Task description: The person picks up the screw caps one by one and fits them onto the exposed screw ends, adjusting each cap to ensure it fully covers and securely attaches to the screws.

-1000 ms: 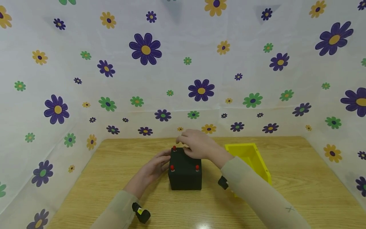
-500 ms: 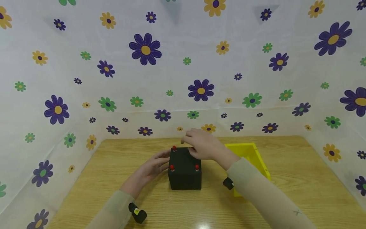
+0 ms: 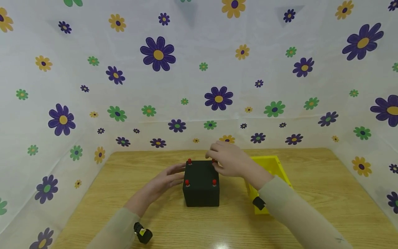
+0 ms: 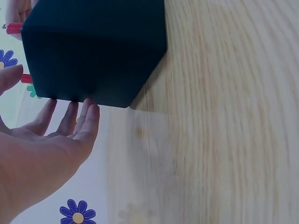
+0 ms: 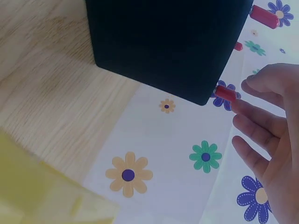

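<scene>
A black box (image 3: 201, 195) stands on the table, a red-tipped toggle switch at each corner of its top. My right hand (image 3: 230, 160) hovers over the far right corner, thumb and fingers apart and slightly bent. In the right wrist view, one fingertip is right at the end of the red-tipped switch (image 5: 226, 93) there, and the thumb stands away from it. At the box's left side is my left hand (image 3: 160, 183), its fingers extended. The left wrist view shows those fingertips (image 4: 93, 109) against the edge of the box.
Right of the box stands a yellow plastic bin (image 3: 284, 173), partly hidden behind my right forearm. A white flower-print sheet (image 3: 186, 83) hangs behind and beside the wooden table (image 3: 124, 180). Small black cameras are strapped to both wrists.
My right hand has moved right across the box top, uncovering the far right switch. The left hand has drawn back slightly to the left. The box has stayed in place.
</scene>
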Motion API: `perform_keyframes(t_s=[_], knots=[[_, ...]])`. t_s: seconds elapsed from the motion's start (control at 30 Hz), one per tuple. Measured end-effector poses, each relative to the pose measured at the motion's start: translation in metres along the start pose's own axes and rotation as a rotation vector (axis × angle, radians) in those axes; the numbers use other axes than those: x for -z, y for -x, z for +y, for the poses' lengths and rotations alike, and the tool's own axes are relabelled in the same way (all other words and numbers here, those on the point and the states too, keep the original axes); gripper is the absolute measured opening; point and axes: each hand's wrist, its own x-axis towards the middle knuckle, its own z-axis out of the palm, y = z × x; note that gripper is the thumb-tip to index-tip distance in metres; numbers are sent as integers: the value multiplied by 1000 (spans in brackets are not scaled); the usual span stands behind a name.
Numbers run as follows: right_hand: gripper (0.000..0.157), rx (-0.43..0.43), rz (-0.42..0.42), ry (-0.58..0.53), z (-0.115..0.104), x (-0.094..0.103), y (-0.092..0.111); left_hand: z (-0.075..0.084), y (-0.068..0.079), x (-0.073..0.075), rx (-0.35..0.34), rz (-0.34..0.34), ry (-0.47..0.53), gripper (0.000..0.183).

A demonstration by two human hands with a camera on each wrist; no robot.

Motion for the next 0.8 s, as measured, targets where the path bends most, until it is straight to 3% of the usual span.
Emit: perform_keyframes(t_s=[0.3, 0.53, 0.63, 0.8], knots=[[27, -5, -3, 24, 4, 10, 26, 4, 19, 2, -59, 8, -211, 62], [29, -35, 8, 50, 6, 17, 54, 6, 36, -3, -77, 81, -364, 62], [30, -65, 25, 55, 7, 20, 69, 7, 46, -5, -132, 118, -488, 61], [30, -135, 46, 31, 6, 26, 96, 8, 63, -7, -216, 219, -778, 59]])
